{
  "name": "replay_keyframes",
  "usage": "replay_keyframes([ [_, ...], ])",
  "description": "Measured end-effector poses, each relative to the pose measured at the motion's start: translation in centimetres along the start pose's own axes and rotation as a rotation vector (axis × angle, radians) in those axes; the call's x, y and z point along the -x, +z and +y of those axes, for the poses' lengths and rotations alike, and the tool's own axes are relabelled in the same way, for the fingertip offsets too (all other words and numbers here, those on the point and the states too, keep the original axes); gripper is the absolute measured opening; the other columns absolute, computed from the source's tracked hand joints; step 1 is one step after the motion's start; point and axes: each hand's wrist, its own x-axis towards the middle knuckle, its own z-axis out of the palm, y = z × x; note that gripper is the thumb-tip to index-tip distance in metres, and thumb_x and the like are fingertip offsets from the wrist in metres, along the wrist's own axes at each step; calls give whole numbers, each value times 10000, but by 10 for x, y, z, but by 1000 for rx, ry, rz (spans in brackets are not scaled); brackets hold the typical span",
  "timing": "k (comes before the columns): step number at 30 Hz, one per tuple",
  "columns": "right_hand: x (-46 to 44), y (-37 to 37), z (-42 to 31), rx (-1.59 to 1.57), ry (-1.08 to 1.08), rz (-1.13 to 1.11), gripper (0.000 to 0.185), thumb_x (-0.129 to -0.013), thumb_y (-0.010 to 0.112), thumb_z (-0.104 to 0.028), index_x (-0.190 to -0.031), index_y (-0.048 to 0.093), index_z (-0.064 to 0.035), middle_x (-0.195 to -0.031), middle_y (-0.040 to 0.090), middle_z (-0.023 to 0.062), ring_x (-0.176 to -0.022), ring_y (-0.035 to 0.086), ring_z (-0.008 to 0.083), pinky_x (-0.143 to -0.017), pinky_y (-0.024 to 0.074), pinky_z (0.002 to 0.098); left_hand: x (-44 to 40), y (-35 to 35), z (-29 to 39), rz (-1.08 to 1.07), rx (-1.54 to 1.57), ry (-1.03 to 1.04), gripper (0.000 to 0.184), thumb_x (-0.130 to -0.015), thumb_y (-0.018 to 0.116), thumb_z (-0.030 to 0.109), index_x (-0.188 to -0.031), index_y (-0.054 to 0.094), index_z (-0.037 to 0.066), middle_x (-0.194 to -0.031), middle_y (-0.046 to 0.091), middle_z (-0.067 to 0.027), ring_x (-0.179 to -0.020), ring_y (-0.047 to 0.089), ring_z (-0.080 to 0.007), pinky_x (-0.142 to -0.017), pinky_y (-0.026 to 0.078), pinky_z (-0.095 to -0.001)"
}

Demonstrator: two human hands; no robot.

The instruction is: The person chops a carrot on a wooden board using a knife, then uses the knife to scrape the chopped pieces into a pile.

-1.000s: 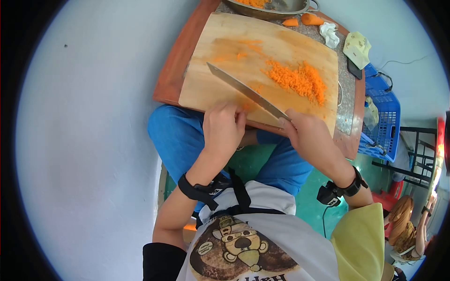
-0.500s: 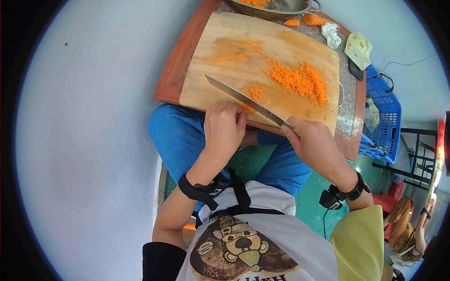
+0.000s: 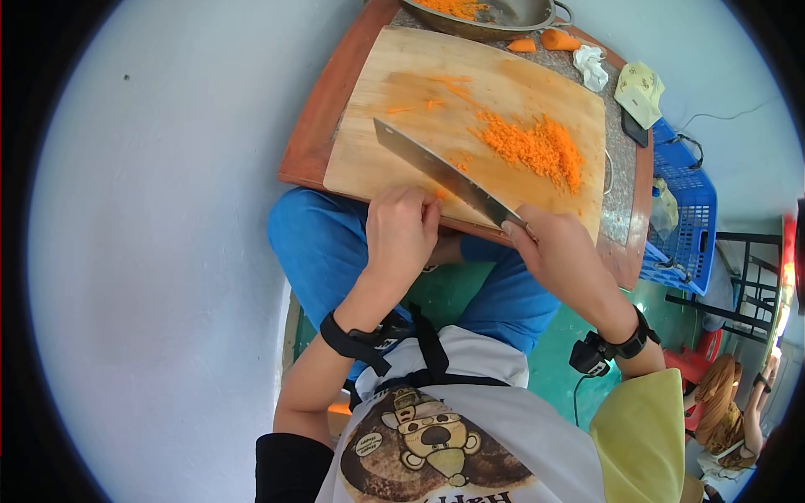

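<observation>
A wide-bladed knife (image 3: pixel 444 173) is held by its handle in my right hand (image 3: pixel 563 254), its blade slanting up and left over the wooden cutting board (image 3: pixel 377 159). At the board's near edge, my left hand (image 3: pixel 401 228) has its fingers closed on a small piece of carrot (image 3: pixel 440 194), mostly hidden by the fingertips. Finely chopped carrot (image 3: pixel 537 149) lies in a heap on the right of the board. A few thin carrot strips (image 3: pixel 453 80) and crumbs are scattered to the left and beside the blade.
Behind the board stand a metal pan (image 3: pixel 495 27) with chopped carrot, carrot chunks (image 3: pixel 558 39) and crumpled tissue (image 3: pixel 591 69). A patterned packet (image 3: pixel 639 94) and a phone (image 3: pixel 634 127) are at the table's right. Beyond are a blue basket (image 3: pixel 694 210) and another person (image 3: pixel 725 411).
The knife blade has dipped toward the board and risen again, its broad side now showing more. My left hand has stayed at the near edge.
</observation>
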Motion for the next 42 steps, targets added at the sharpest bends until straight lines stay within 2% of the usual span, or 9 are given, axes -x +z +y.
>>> replay_keyframes([
  [9,0,5,-1,71,-43,-19,159,-865,536,-159,-775,511,-31,-619,573,175,-617,583,375,-554,460,460,0,1,0,9,-11,21,112,-723,675,59,-663,604,-2,-602,552,-113,-612,543,-275,-580,435,-374],
  [11,-2,5,-4,68,-39,-36,164,-866,532,-158,-773,510,-25,-623,572,180,-620,582,377,-554,460,462,1,0,2,-31,6,-26,38,-689,649,24,-670,621,6,-672,586,-138,-698,565,-320,-661,447,-397],
  [12,-3,5,-5,64,-39,-53,169,-867,529,-157,-771,509,-19,-626,572,185,-622,582,379,-555,460,465,1,0,2,-32,7,-26,38,-689,649,24,-670,621,6,-672,586,-138,-698,565,-320,-661,447,-397],
  [15,-6,7,-5,97,-51,-40,181,-866,526,-161,-772,510,-7,-625,568,195,-632,580,385,-558,458,468,2,0,2,-26,8,-11,40,-691,648,23,-677,612,9,-666,576,-138,-680,554,-320,-652,442,-402],
  [17,-9,7,-3,75,-39,-39,180,-866,526,-161,-777,512,-6,-630,568,199,-637,580,387,-560,457,471,2,1,0,0,-39,49,73,-717,669,33,-695,605,5,-609,545,-113,-619,532,-288,-584,420,-381],
  [22,-6,5,1,10,-40,21,177,-866,529,-167,-788,519,-9,-639,573,203,-635,579,392,-563,458,474,8,0,4,60,-40,82,74,-718,665,21,-694,596,7,-609,527,-112,-610,519,-295,-580,410,-389],
  [24,-1,-1,-4,38,5,-36,176,-868,532,-174,-790,522,-16,-633,576,200,-626,580,392,-564,460,474,8,2,4,71,-38,89,76,-717,665,18,-691,594,6,-607,520,-111,-605,516,-295,-576,408,-390],
  [42,-3,6,-7,85,5,-66,180,-866,538,-178,-780,532,-20,-638,584,199,-627,594,378,-559,473,464,8,4,0,71,7,40,107,-718,668,23,-662,578,9,-571,487,-104,-575,502,-283,-551,407,-384],
])
